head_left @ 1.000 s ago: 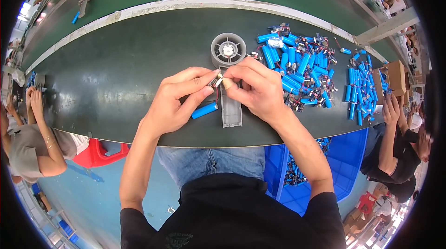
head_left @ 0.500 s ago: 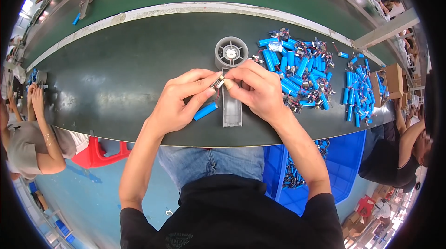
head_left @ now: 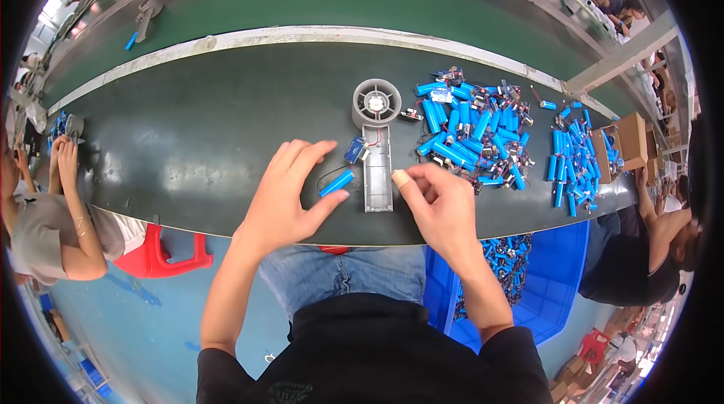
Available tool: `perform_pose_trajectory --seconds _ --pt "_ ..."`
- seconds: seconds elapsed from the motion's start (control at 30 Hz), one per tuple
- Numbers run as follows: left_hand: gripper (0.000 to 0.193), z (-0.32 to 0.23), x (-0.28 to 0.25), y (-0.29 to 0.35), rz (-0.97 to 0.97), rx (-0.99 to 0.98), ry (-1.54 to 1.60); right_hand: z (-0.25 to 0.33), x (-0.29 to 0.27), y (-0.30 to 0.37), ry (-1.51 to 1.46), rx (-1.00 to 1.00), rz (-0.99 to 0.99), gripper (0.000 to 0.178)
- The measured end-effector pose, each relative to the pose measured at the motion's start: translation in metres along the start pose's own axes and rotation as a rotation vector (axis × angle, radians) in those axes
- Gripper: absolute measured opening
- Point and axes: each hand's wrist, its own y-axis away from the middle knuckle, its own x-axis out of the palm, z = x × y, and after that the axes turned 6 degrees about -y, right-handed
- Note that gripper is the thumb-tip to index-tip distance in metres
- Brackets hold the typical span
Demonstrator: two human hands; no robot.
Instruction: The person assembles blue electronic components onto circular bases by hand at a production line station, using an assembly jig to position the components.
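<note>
A grey plastic fan housing has a round, spoked end [head_left: 376, 102] and a long open trough handle [head_left: 378, 170] pointing toward me. Against the handle's left side lies a small blue circuit board [head_left: 355, 150]. A blue cylindrical battery cell [head_left: 336, 183] rests on the table just left of the handle, with a thin dark wire beside it. My left hand [head_left: 283, 193] is open around the cell, its thumb close to the cell's lower end. My right hand [head_left: 441, 204] has curled fingers and holds nothing visible; its tan-covered thumb tip is by the handle's right edge.
A heap of blue cells with wired boards [head_left: 475, 129] lies to the right, with another pile [head_left: 573, 159] and a cardboard box [head_left: 630, 144] beyond. Below the table's right edge stands a blue bin [head_left: 554, 276]. Co-workers sit on both sides. A red stool [head_left: 162, 253] is at left.
Both hands have let go of the small board, which now lies against the handle. The left hand has opened and moved down-left; the right hand has drawn back toward me.
</note>
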Motion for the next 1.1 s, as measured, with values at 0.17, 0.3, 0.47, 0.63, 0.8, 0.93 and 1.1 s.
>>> perform_pose_trajectory --seconds 0.17,0.3,0.47,0.63,0.8,0.93,1.1 --pt "0.031 -0.006 0.012 0.0 -0.017 0.034 -0.322 -0.003 0.004 0.005 -0.049 0.177 0.19 0.024" --pt "0.022 0.003 0.009 -0.024 0.002 0.024 -0.244 -0.004 0.004 -0.016 -0.312 0.202 0.205 0.024" --pt "0.021 0.023 -0.012 -0.128 -0.187 -0.226 -0.171 0.026 -0.015 -0.13 -0.057 0.038 0.143 0.037" --pt "0.031 0.092 0.005 -0.231 -0.646 -0.044 -0.174 -0.005 0.022 -0.267 0.044 -0.174 -0.06 0.039" --pt "0.052 0.108 0.05 -0.232 -0.503 -0.122 -0.205 -0.042 0.048 -0.31 0.052 -0.11 -0.169 0.042" --pt "0.04 0.116 0.045 -0.201 -0.566 -0.032 -0.217 -0.012 0.037 -0.287 0.266 -0.111 -0.211 0.042" --pt "0.023 0.095 0.028 -0.184 -0.78 -0.018 -0.245 0.054 0.005 -0.229 0.372 -0.229 0.024 0.035"
